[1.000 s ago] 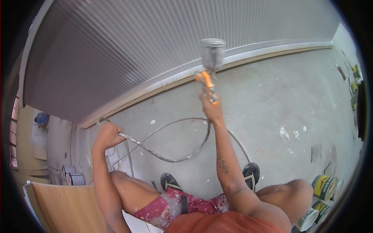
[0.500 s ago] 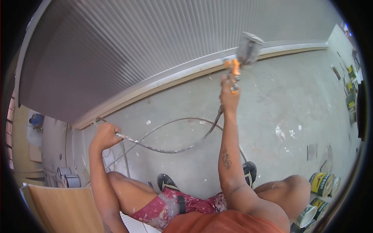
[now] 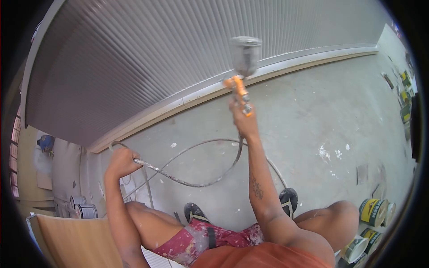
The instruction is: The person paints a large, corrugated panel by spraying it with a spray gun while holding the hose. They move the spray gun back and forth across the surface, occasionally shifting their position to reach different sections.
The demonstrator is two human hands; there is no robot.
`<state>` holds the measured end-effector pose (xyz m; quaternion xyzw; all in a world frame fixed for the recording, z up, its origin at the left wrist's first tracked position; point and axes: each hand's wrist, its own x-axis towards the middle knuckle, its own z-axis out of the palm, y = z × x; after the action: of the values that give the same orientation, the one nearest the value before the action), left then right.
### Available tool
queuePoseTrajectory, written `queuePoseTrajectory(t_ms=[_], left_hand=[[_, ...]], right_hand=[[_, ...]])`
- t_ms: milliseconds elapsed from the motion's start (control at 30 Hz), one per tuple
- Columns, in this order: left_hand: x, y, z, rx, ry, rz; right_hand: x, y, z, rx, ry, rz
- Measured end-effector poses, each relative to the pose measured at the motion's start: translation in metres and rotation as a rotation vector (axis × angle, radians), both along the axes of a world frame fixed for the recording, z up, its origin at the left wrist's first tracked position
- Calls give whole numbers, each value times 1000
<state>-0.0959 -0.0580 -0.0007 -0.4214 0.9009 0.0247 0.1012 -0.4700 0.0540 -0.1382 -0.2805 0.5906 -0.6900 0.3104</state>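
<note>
1. The right hand (image 3: 243, 121) is being kept clenched around the orange handle of the spray gun (image 3: 240, 91), and the left hand (image 3: 120, 161) is being kept closed around the hose (image 3: 192, 184) at the lower left of the frame.
2. The corrugated shutter (image 3: 134, 58), filling the upper half of the frame, is being faced by the gun. Half a second ago the gun was being held further toward the upper right; it is now being brought back to the upper centre, so a sideways pass along the shutter's bottom band is judged to be under way.
3. The concrete floor (image 3: 321, 116), spotted with white, is being crossed by the raised right arm.
4. The hose is being held up off the floor by the left hand, which has hardly shifted, and is being let sag in a loop toward the gun at mid-frame.
5. The gun is being held directly above the right fist, with its cup (image 3: 245, 53) uppermost, overlapping the shutter's lower edge.
6. The paint cans (image 3: 374, 211) are being left at the lower right, well apart from both hands.
</note>
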Motion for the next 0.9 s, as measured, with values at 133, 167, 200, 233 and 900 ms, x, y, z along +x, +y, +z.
queuePoseTrajectory(t_ms=[133,167,200,233,900], left_hand=[[-5,0,1,52,-7,-3],[-5,0,1,61,1,-1],[-5,-1,-1,61,6,1],[-4,-1,-1,52,1,-14],[1,-1,0,-10,24,-28]], right_hand=[[22,4,16,48,-134,432],[23,4,18,48,-131,433],[22,6,18,23,-95,390],[20,7,20,-2,-57,346],[-37,8,6,-24,-7,-171]])
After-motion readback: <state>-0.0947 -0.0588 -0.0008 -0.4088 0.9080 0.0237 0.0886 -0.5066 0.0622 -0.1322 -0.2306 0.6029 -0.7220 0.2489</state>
